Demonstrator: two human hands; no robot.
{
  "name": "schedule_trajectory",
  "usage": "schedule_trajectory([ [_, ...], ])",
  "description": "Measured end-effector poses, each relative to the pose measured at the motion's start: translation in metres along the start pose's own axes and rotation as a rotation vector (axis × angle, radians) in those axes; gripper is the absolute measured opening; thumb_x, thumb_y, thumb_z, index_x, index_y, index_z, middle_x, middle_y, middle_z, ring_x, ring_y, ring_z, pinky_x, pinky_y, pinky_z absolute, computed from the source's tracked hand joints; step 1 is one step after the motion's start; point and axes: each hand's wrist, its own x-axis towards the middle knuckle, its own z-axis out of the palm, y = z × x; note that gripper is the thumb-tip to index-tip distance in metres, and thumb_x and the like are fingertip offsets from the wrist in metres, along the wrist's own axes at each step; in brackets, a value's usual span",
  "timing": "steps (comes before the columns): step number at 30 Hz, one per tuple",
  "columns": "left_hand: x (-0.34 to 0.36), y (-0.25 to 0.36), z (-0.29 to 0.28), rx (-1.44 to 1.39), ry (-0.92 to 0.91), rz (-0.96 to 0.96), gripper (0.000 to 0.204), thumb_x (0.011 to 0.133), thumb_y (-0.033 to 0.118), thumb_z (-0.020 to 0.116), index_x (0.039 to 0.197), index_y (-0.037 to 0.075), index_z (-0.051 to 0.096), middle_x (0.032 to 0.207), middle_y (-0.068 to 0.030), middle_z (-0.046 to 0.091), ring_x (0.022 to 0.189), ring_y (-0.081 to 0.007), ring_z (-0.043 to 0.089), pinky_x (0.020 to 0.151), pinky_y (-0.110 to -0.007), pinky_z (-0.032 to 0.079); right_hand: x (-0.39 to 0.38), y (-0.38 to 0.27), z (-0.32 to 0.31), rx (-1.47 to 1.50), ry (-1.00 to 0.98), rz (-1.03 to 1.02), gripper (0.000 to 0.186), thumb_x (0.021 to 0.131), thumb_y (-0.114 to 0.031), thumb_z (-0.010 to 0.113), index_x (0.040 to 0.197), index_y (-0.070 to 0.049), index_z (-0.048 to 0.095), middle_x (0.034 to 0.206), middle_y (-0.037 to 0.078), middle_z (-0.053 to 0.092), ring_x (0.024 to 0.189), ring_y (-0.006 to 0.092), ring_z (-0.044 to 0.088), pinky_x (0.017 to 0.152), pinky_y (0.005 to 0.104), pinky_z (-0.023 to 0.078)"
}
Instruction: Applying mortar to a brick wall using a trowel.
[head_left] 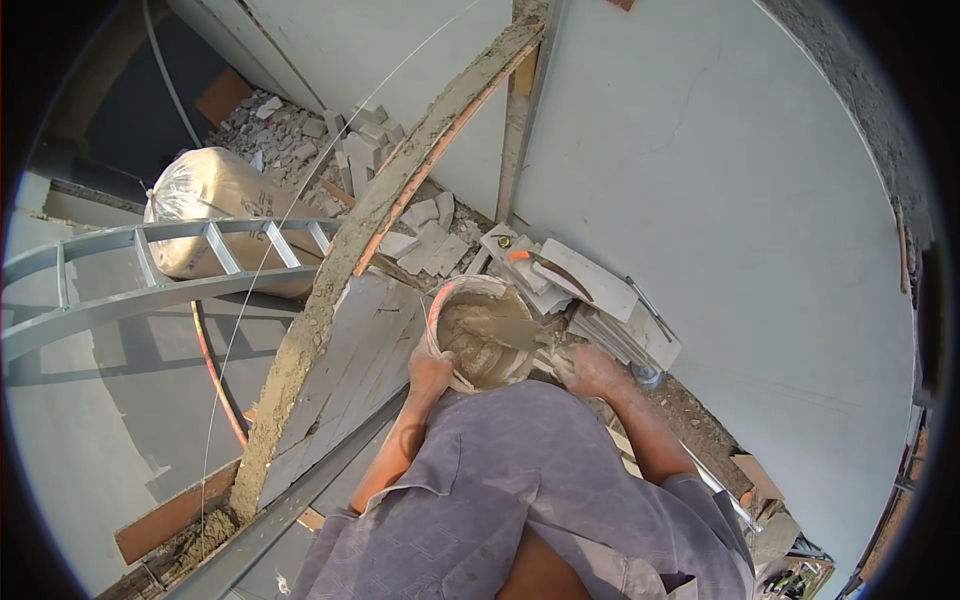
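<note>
A bucket (436, 312) with a mortar-smeared rim stands close in front of me. Grey-brown mortar (470, 352) lies inside it. On the bucket's left side, my left hand (431, 369) is closed on the rim. A trowel (512, 333) is in my right hand (592, 371), whose fingers wrap its handle to the right of the bucket. The flat blade reaches over the opening, above the mortar. Part of the handle is hidden by my fingers.
A low wall topped with wet mortar (350, 235) curves past on the left, a string line (250, 290) near it. Beyond are a metal ladder (150, 296), a large tied sack (215, 195) and rubble (290, 140). Right: stacked panels (625, 340) bearing an orange-handled saw (560, 268).
</note>
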Motion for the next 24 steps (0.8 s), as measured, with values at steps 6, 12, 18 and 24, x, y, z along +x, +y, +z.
schedule_trajectory([
  [6,0.010,-0.002,0.003,0.036,0.010,0.069,0.056,0.069,0.006,0.059,0.125,0.003,0.055,0.109,-0.0186,0.067,0.105,-0.0318,0.062,0.091,-0.036,0.046,0.027,0.015,0.008,-0.412,0.233,-0.050,0.029,0.079,-0.011,0.058,0.105,-0.001,0.055,0.084,0.020,0.063,0.086,0.0324,0.065,0.069,0.0441,0.052],
  [12,-0.005,0.029,0.004,0.006,-0.039,0.081,0.059,0.069,0.006,0.057,0.127,0.001,0.053,0.110,-0.0160,0.067,0.103,-0.0260,0.063,0.091,-0.034,0.046,0.029,0.034,-0.036,-0.537,0.043,0.006,0.027,0.078,-0.012,0.058,0.104,-0.003,0.056,0.086,0.015,0.065,0.080,0.0319,0.066,0.065,0.0440,0.052],
  [18,-0.021,0.041,0.018,0.091,-0.093,0.133,0.062,0.069,0.007,0.055,0.131,0.005,0.050,0.111,-0.0194,0.065,0.105,-0.0314,0.062,0.092,-0.035,0.045,0.055,0.041,0.007,-0.438,-0.011,0.023,0.023,0.074,-0.015,0.062,0.093,-0.003,0.065,0.097,0.018,0.066,0.088,0.0340,0.066,0.072,0.0451,0.053],
  [24,-0.037,0.038,0.016,0.061,-0.084,0.087,0.065,0.070,0.007,0.056,0.134,0.007,0.048,0.114,-0.0228,0.062,0.108,-0.0384,0.059,0.095,-0.041,0.044,0.041,0.040,0.038,-0.049,0.070,0.086,0.031,0.079,-0.025,0.063,0.105,-0.007,0.063,0.103,0.016,0.064,0.098,0.0363,0.061,0.081,0.0470,0.050],
])
